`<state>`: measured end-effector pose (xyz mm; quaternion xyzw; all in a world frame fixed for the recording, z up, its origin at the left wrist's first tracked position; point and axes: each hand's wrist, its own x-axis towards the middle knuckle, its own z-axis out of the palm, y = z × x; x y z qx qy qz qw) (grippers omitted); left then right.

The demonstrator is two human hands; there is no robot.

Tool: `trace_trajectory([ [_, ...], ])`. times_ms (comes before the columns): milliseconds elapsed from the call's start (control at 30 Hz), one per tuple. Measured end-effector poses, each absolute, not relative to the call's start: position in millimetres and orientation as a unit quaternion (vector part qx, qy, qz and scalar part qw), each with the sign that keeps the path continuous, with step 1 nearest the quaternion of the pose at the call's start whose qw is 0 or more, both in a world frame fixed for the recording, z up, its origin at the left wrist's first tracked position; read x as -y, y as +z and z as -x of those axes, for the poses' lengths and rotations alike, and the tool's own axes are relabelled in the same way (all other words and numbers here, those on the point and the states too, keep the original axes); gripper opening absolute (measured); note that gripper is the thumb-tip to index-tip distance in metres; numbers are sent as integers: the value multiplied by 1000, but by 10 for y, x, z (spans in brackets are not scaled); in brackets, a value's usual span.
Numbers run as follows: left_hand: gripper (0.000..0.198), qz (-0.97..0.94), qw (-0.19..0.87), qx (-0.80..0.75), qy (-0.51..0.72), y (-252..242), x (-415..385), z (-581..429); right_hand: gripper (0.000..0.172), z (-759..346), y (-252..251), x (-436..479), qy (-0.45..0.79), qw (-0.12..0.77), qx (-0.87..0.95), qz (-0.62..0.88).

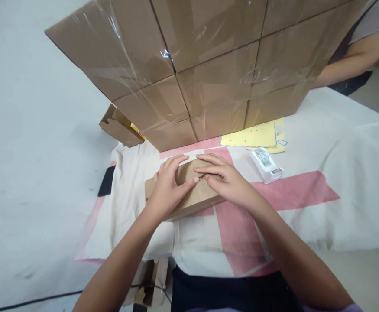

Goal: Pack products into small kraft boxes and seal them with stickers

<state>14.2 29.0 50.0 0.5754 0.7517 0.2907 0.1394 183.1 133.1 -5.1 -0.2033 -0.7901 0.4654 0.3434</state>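
Note:
A brown cardboard box [194,200] lies on the cloth-covered table in front of me. My left hand [173,180] rests on its left part, fingers spread over the far edge and thumb on the top. On the right part of the lid, my right hand [221,175] presses with its fingers stretched out, close to a fold or slot near the middle. The two thumbs nearly meet there. What lies inside the box is hidden.
Behind the box rises a wall of stacked cartons [218,78] wrapped in clear film. A white tape dispenser [266,165] and yellow sheets [251,135] lie to the right. An open carton [121,126] and a black phone-like slab [106,181] sit left. A person's arm [354,63] reaches behind the stack.

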Motion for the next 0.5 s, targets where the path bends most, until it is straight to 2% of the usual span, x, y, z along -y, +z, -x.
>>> trace_trajectory([
  [67,48,-575,140,-758,274,499,-299,-145,41,-1834,-48,-1328,467,344,789,203],
  [267,38,-566,146,-781,222,508,-327,-186,41,-1842,-37,-1320,465,338,793,203],
  [500,41,-575,147,-773,224,474,-364,-129,41,-1854,-14,-1329,453,333,802,202],
])
